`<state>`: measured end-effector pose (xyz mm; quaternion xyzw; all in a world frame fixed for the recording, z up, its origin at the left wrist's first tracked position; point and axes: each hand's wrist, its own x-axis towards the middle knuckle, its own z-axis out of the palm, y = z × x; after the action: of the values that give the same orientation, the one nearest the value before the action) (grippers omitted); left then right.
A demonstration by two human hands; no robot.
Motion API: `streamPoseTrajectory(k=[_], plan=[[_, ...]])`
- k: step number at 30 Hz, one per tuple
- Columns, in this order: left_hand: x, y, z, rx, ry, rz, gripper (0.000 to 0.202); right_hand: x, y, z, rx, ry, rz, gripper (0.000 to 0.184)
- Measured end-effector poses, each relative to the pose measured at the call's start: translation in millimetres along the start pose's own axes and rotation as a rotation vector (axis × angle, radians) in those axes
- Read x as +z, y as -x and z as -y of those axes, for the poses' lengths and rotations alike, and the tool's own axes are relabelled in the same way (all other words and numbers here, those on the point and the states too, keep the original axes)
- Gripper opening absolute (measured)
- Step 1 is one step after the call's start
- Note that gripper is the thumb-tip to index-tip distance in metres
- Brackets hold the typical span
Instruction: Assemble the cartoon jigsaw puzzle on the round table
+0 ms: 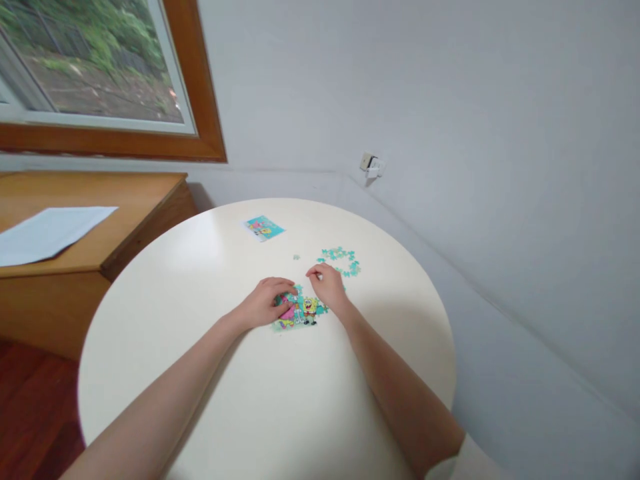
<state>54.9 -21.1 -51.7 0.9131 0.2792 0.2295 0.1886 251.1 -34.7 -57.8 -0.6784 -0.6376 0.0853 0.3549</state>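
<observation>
The puzzle (pixel 309 307) looks part-joined, with loose pieces (pixel 354 268) left beyond it, the left hand (pixel 267 301) loosely spread on it, the right hand (pixel 327 283) pinched, its hold unclear.

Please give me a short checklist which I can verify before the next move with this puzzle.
1. Left hand at the puzzle: ok, over its left part.
2. Whole puzzle visible: not ok, the hands hide some of it.
3. Piece in the right hand: cannot tell, none can be made out.
4. Loose pieces all together: not ok, one single piece lies apart.
5. Picture card uncovered: ok, face up on the table.
</observation>
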Motion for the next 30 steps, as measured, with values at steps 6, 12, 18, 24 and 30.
streamPoseTrajectory(k=[6,12,18,24,30], plan=[[-2.2,-3.0,1.7,0.002,0.004,0.026,0.026,-1.2,-0.6,3.6,0.015,-0.084,-0.002,0.020],[1.7,-3.5,8.3,0.010,0.007,-0.001,0.028,-1.7,-0.9,7.1,0.048,-0.084,-0.006,0.018],[2.0,-2.7,9.2,0.013,-0.006,-0.009,0.030,0.5,-0.9,5.5,0.050,-0.102,-0.016,0.018],[0.9,-2.4,7.2,0.005,-0.006,-0.012,0.030,0.4,-0.7,5.1,0.058,-0.115,-0.014,0.018],[1.6,-2.2,5.7,-0.005,0.011,-0.013,0.028,-2.1,-0.4,6.2,0.061,-0.108,-0.007,0.018]])
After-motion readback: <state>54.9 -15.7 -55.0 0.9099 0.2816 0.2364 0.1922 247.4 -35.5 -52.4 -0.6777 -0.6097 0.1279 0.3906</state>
